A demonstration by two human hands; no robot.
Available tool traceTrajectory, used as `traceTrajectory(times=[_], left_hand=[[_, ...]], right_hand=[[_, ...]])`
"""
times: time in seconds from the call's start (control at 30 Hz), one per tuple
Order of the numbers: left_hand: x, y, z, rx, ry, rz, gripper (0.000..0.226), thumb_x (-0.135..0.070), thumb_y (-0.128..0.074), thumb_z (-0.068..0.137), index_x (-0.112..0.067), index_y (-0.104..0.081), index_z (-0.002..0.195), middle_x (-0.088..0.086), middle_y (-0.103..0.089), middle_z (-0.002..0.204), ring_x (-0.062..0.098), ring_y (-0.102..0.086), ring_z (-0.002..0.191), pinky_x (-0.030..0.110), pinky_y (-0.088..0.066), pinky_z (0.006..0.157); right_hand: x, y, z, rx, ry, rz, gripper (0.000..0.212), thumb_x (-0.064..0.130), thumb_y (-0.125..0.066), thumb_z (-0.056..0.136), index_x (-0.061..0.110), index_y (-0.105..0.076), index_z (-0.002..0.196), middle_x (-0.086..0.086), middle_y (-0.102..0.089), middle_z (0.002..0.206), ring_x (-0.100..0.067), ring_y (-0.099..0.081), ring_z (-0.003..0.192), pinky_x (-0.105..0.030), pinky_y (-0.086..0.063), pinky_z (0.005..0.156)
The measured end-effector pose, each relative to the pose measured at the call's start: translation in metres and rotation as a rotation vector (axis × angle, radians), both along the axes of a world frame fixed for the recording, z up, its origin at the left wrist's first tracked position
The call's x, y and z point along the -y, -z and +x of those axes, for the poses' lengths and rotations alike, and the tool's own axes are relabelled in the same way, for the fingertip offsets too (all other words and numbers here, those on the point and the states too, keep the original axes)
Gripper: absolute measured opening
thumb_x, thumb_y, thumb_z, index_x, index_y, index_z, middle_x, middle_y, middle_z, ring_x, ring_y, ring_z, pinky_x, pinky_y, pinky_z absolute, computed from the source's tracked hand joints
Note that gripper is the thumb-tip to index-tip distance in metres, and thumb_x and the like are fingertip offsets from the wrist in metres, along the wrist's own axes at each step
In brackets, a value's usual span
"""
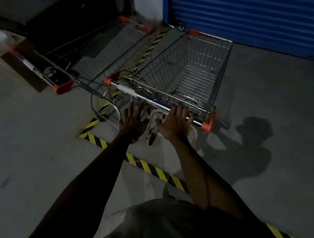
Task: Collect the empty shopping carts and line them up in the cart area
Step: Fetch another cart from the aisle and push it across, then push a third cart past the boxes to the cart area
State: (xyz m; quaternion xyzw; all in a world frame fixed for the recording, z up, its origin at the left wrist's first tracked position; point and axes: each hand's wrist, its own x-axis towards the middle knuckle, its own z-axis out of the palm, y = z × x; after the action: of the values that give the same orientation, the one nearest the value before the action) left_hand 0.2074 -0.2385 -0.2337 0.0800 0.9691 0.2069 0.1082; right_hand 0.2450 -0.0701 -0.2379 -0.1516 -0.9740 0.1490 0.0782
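The right grip (174, 121) curls its fingers over the handle bar (154, 102) of an empty shopping cart (192, 71). Just left of it, the left grip (133, 120) spreads straight, blurred fingers near the bar. A second cart (108, 57) stands left of both grips, with a blue shutter (260, 18) beyond.

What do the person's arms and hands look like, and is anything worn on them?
Both forearms are bare: no sleeves reach them. The left hand and the right hand have no gloves. The light is too dim to tell a watch or ring. A thin dark cord runs along the right forearm. The shirt looks dark grey.
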Motion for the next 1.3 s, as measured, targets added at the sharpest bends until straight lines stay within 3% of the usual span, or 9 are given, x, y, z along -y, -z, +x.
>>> traceTrajectory(times=[0.1, 0.2, 0.33, 0.43, 0.53, 0.73, 0.9, 1.1, 1.3], left_hand=[[0.006, 0.018, 0.006, 0.210, -0.011, 0.014, 0.071, -0.064, -0.043, 0.102, -0.046, -0.009, 0.162, 0.001, 0.012, 0.173, 0.036, 0.003, 0.158, 0.065, -0.014, 0.121], [0.017, 0.040, 0.035, 0.285, -0.014, 0.073, 0.070, -0.063, -0.043, 0.103, -0.046, -0.010, 0.162, 0.003, 0.013, 0.173, 0.036, 0.004, 0.158, 0.066, -0.013, 0.121], [0.033, 0.053, 0.093, 0.313, -0.121, 0.040, 0.068, -0.051, -0.048, 0.105, -0.042, -0.014, 0.163, 0.008, 0.004, 0.173, 0.038, -0.004, 0.157, 0.061, -0.020, 0.119], [0.062, 0.067, 0.145, 0.346, -0.201, 0.018, 0.068, -0.051, -0.050, 0.104, -0.044, -0.015, 0.162, 0.006, 0.002, 0.173, 0.036, -0.006, 0.157, 0.060, -0.020, 0.119], [0.099, 0.084, 0.210, 0.426, -0.395, 0.096, 0.066, -0.057, -0.049, 0.103, -0.045, -0.020, 0.161, 0.005, -0.006, 0.173, 0.034, -0.011, 0.156, 0.059, -0.023, 0.120], [0.176, 0.103, 0.362, 0.533, -0.916, 0.251, 0.062, -0.060, -0.054, 0.099, -0.035, -0.043, 0.154, 0.013, -0.048, 0.155, 0.038, -0.038, 0.145, 0.054, -0.038, 0.114], [0.195, 0.095, 0.467, 0.467, -1.341, 0.529, 0.038, -0.038, -0.060, 0.103, -0.025, -0.062, 0.138, 0.012, -0.068, 0.131, 0.027, -0.063, 0.121, 0.029, -0.044, 0.090], [0.237, 0.090, 0.573, 0.405, -1.469, 0.659, 0.030, -0.033, -0.061, 0.103, -0.022, -0.069, 0.130, 0.005, -0.072, 0.113, 0.017, -0.064, 0.108, 0.023, -0.040, 0.086], [0.333, 0.072, 0.691, 0.302, -1.640, 0.742, 0.027, -0.040, -0.066, 0.099, -0.020, -0.077, 0.113, 0.005, -0.078, 0.107, 0.026, -0.071, 0.101, 0.029, -0.049, 0.081]], right_hand=[[-0.010, 0.005, -0.005, -0.020, -0.088, -0.079, 0.094, 0.069, -0.063, 0.084, 0.020, -0.030, 0.157, -0.006, -0.030, 0.158, -0.028, -0.016, 0.151, -0.051, -0.002, 0.126], [-0.003, 0.017, 0.010, -0.133, -0.199, -0.148, 0.085, 0.058, -0.065, 0.090, 0.023, -0.034, 0.161, -0.011, -0.012, 0.173, -0.032, 0.000, 0.160, -0.056, 0.002, 0.127], [0.040, 0.059, 0.066, 0.251, -0.338, -0.413, 0.070, 0.053, -0.058, 0.103, 0.022, -0.035, 0.162, -0.007, 0.007, 0.175, -0.029, 0.009, 0.161, -0.054, -0.015, 0.126], [0.063, 0.092, 0.102, 0.430, -0.492, -0.399, 0.068, 0.057, -0.052, 0.105, 0.024, -0.035, 0.161, -0.004, 0.006, 0.175, -0.027, 0.004, 0.161, -0.056, -0.025, 0.121], [0.084, 0.109, 0.123, 0.528, -0.555, -0.398, 0.073, 0.061, -0.051, 0.103, 0.025, -0.030, 0.163, 0.000, 0.006, 0.175, -0.024, 0.005, 0.161, -0.055, -0.020, 0.124], [0.143, 0.130, 0.194, 0.753, -0.721, -0.380, 0.071, 0.064, -0.047, 0.103, 0.027, -0.031, 0.162, 0.002, 0.004, 0.175, -0.021, 0.003, 0.160, -0.058, -0.022, 0.123], [0.198, 0.123, 0.253, 0.903, -0.978, -0.248, 0.068, 0.057, -0.050, 0.104, 0.026, -0.030, 0.162, -0.004, -0.004, 0.174, -0.024, -0.002, 0.159, -0.051, -0.024, 0.120], [0.294, 0.110, 0.322, 0.883, -1.193, -0.150, 0.062, 0.059, -0.052, 0.103, 0.031, -0.040, 0.157, -0.001, -0.021, 0.170, -0.024, -0.013, 0.154, -0.052, -0.026, 0.120], [0.402, 0.097, 0.428, 0.939, -1.470, -0.017, 0.055, 0.064, -0.050, 0.101, 0.042, -0.045, 0.152, 0.007, -0.024, 0.168, -0.019, -0.013, 0.153, -0.051, -0.023, 0.120]])
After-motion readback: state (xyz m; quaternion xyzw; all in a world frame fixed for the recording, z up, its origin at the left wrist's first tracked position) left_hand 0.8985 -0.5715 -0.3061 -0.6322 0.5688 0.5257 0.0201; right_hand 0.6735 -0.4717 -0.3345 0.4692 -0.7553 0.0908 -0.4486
